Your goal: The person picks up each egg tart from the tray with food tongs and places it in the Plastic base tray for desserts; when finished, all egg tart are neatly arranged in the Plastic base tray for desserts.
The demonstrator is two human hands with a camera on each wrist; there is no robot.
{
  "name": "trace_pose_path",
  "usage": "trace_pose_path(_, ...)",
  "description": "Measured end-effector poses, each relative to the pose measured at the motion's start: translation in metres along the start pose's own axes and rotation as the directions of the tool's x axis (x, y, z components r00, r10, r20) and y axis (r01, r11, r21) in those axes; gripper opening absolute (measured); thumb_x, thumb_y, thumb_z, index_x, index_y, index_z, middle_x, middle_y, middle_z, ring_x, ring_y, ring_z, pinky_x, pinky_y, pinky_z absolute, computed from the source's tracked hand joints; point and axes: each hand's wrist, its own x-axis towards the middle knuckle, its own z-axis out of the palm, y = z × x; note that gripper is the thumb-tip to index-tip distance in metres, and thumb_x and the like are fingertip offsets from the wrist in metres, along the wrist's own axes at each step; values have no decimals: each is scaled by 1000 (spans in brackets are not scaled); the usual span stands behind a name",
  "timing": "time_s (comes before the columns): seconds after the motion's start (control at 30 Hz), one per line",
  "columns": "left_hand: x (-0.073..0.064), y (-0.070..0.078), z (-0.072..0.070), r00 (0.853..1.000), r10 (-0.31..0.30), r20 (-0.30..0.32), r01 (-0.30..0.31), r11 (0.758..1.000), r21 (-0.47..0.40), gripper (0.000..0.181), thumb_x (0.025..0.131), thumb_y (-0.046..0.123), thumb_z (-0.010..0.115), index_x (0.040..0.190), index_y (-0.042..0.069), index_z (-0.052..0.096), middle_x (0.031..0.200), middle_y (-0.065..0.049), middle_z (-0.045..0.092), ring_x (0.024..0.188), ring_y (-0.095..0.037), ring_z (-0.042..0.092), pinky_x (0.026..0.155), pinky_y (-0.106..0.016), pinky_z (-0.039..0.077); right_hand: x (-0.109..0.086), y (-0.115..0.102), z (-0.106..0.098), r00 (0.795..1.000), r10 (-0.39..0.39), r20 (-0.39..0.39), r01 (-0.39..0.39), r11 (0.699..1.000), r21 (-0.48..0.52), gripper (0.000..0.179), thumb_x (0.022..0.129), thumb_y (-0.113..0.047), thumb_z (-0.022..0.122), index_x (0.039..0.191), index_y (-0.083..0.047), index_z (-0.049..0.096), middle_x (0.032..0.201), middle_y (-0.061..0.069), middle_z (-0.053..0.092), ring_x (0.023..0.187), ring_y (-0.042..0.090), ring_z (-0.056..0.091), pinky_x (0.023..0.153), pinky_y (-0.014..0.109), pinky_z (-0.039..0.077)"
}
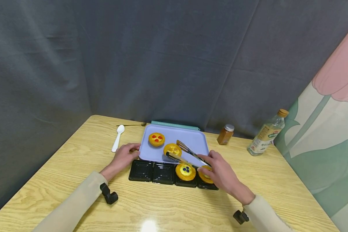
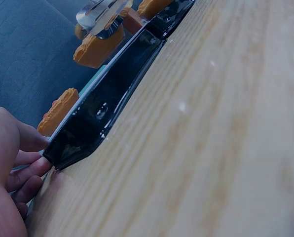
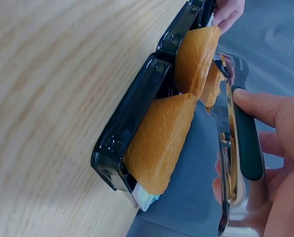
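On the wooden table (image 1: 162, 206), the black box (image 1: 140, 170) lies nearest you, at 6 o'clock from the lilac tray (image 1: 194, 138). It has four compartments in a row. The two at the 9 o'clock end show their black bases. The third holds the blue-dotted tart (image 1: 185, 173). The fourth, at the 3 o'clock end, holds the half-covered tart (image 1: 204, 178); your hand hides part of its top. Both tarts rise above the box rim.

Your right hand (image 1: 220, 170), at 4 o'clock from the lilac tray, grips the tongs (image 1: 188, 150). The tong arms stand apart and point toward 10 o'clock. Your left hand (image 1: 123, 158), at 8 o'clock, sets bent fingers at the tray's left edge; whether they pinch it, you cannot tell.

The wedge-topped tart (image 1: 172, 148) is over the tray's front half, between the tong ends; whether they bear its weight cannot be told. It lies at 10 o'clock from your right hand and 3 o'clock from your left. The red-dotted tart (image 1: 156, 139) sits on the tray beyond it, toward 10 o'clock.

The white spoon (image 1: 118, 138) lies at 9 o'clock from the tray. The spice jar (image 1: 225, 134), brown inside, stands at 3 o'clock; the glass bottle (image 1: 265, 135) stands farther out that way. The teal strip (image 1: 175, 125) lies at 12 o'clock.
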Motion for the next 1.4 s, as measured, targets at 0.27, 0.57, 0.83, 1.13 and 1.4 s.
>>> trace_pose_path(0.27, 0, 0, 0, 1000, -7, 0, 7, 1000, -4, 39, 90, 7, 67, 126, -5, 67, 107, -12, 71, 98, -28, 66, 88, -42, 47, -9, -8, -1, 999, -30, -14, 30, 999, 11, 49, 89, -21, 79, 135, -9, 66, 99, 4, 55, 85, 15, 43, 66, 28, 37)
trace_pose_path(0.57, 2, -1, 1, 1000, -16, 1, 16, 1000, -3, 38, 90, 7, 67, 126, -4, 67, 107, -12, 71, 98, -28, 66, 87, -41, 47, -20, -12, -3, 998, -60, -26, 61, 998, 12, 48, 88, -23, 80, 132, -9, 68, 97, 2, 53, 83, 14, 40, 64, 26, 35)
trace_pose_path(0.83, 1, -1, 1, 1000, -25, 1, 25, 1000, -7, 39, 90, 9, 67, 128, -4, 66, 108, -13, 71, 100, -29, 65, 89, -43, 46, -26, -19, -4, 998, -68, -5, 68, 998, 15, 47, 87, -23, 81, 130, -8, 69, 115, 4, 58, 99, 17, 49, 75, 32, 47)
trace_pose_path(1.13, 0, 1, 1, 1000, -32, 2, 32, 999, -10, 39, 90, 8, 67, 127, -4, 66, 107, -12, 71, 99, -28, 65, 88, -42, 47, -30, -21, -1, 996, -83, 12, 83, 996, 26, 46, 87, -24, 81, 130, -10, 70, 98, -2, 51, 91, 15, 45, 70, 26, 42)
trace_pose_path(1.4, 0, 0, 0, 999, -32, 8, 32, 999, -3, 39, 91, 9, 66, 128, -4, 66, 109, -12, 71, 100, -28, 65, 89, -43, 46, -31, -22, 4, 992, -124, 4, 124, 992, 13, 49, 86, -25, 81, 131, -11, 69, 92, -3, 48, 86, 12, 43, 69, 25, 41)
